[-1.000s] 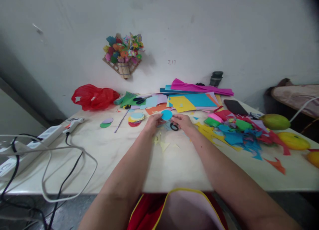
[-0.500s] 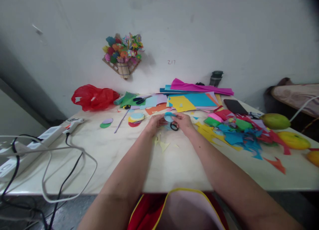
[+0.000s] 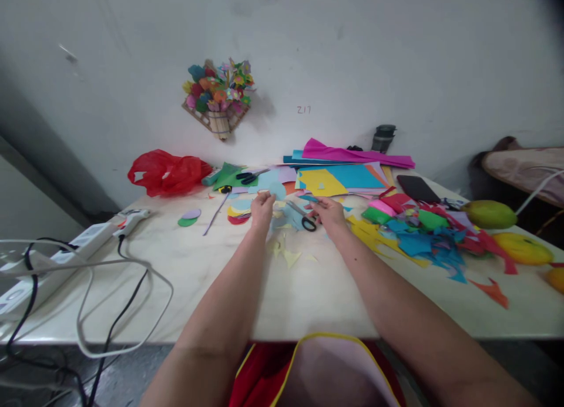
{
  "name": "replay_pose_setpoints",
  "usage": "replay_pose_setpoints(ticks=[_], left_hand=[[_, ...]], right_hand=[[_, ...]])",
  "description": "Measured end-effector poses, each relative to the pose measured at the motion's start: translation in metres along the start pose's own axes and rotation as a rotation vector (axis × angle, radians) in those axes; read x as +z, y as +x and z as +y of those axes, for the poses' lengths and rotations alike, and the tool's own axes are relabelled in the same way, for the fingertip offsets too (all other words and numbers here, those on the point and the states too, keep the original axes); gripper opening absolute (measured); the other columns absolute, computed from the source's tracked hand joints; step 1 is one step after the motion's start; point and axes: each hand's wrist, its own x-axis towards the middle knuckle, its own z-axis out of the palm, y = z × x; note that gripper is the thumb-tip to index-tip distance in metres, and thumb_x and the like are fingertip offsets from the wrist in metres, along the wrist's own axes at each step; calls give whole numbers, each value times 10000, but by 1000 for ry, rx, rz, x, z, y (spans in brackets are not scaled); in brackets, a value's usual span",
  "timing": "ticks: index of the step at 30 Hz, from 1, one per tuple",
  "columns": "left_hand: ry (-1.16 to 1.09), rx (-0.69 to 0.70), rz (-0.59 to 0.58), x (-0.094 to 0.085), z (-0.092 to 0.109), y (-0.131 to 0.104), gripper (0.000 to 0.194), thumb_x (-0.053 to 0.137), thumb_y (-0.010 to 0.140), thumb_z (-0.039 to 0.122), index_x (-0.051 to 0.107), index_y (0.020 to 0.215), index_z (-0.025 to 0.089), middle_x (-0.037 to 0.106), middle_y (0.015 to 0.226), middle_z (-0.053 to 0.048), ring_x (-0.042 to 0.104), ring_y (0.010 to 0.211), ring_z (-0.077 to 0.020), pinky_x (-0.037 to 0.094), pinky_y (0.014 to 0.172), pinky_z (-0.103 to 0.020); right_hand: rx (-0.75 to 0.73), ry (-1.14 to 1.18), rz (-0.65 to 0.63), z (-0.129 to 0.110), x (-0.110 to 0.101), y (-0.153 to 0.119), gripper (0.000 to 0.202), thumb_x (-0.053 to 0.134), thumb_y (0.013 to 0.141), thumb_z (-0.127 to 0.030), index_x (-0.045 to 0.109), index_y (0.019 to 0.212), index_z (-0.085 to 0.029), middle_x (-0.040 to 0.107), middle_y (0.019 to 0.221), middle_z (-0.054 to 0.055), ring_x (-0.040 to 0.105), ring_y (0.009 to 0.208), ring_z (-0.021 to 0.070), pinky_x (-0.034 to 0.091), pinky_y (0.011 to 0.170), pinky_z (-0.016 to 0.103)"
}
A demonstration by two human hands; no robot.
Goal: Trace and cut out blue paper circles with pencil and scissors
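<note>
My left hand (image 3: 263, 209) is closed on a light blue paper circle (image 3: 278, 190), which sticks out to the right of its fingertips. Between the fingers of my right hand (image 3: 328, 212) is a darker blue paper piece (image 3: 308, 198), seen nearly edge-on. Scissors with black handles (image 3: 308, 223) lie on the table between the hands, close to my right fingers. Pale yellow scraps (image 3: 291, 258) are scattered just below. Left of my left hand sits a stack of paper circles (image 3: 238, 218) in light blue, yellow and red.
A purple and a green circle (image 3: 188, 222) lie farther left, near a power strip (image 3: 83, 242) with cables. Colored paper sheets (image 3: 352, 177) are at the back. Paper scraps (image 3: 434, 239), a black phone (image 3: 415, 188) and mangoes (image 3: 489, 214) are on the right. A red bag (image 3: 165, 173) is at back left.
My hands have moved apart, the left one leftward with the light blue circle, the right one slightly right with the darker blue piece. More of the scissors shows between them.
</note>
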Motion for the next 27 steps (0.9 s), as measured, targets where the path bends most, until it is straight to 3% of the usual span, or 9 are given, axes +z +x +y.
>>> replay_pose_setpoints(ticks=[4,8,12,15,18,21,23,25,27], left_hand=[[282,97,229,-21,-3,10,147,592,680,212,534,545,202,650,951,-47,346,1228,-255,276,977,-369],[362,46,413,-36,-3,12,180,626,660,206,514,520,191,619,1053,-88,226,1287,-280,199,1006,-465],[430,-78,552,-43,-5,13,203,659,605,187,477,515,177,573,1128,-102,165,1303,-337,181,987,-563],[557,-157,603,-46,-7,13,185,680,568,170,495,575,172,545,1181,-107,181,1296,-365,86,1016,-575],[594,-129,626,-47,-4,11,200,683,580,178,534,714,184,491,1262,-109,161,1310,-344,2,1048,-521],[474,-15,638,-43,0,8,266,676,593,158,554,823,213,449,1312,-92,152,1317,-327,-13,1062,-473],[371,49,561,-37,3,6,254,654,616,150,570,843,229,476,1287,-79,211,1299,-315,55,1067,-446],[392,15,403,-28,4,3,182,618,662,176,590,835,223,541,1205,-89,336,1234,-300,192,1032,-425],[423,-34,297,-17,3,1,83,619,660,189,613,742,199,644,957,-113,487,1092,-313,314,938,-423]], right_hand=[[-8,-22,-1,-2,-1,-2,247,550,634,-251,619,853,-159,662,802,45,567,538,100,330,352,167],[7,-56,10,0,-3,0,323,517,622,-218,605,927,-157,623,701,21,610,636,138,367,388,168],[-39,-24,38,5,-10,7,426,500,620,-225,559,1039,-175,627,845,27,631,775,164,427,447,178],[-44,-32,53,6,-13,10,471,493,622,-232,533,1090,-183,622,921,38,628,817,174,447,475,192],[-33,-56,43,7,-13,11,478,494,627,-234,530,1100,-180,624,957,50,622,828,177,458,505,209],[-39,-134,25,9,-14,11,483,501,639,-239,524,1117,-173,632,970,60,614,838,181,477,570,244],[-79,-239,21,13,-14,12,477,504,650,-235,526,1122,-170,636,970,64,608,842,180,483,646,278],[-130,-359,11,17,-14,13,484,509,656,-215,521,1137,-168,636,970,67,601,858,177,472,729,301],[-162,-465,-9,19,-13,14,530,526,650,-191,491,1178,-165,632,975,75,591,895,177,450,796,313]])
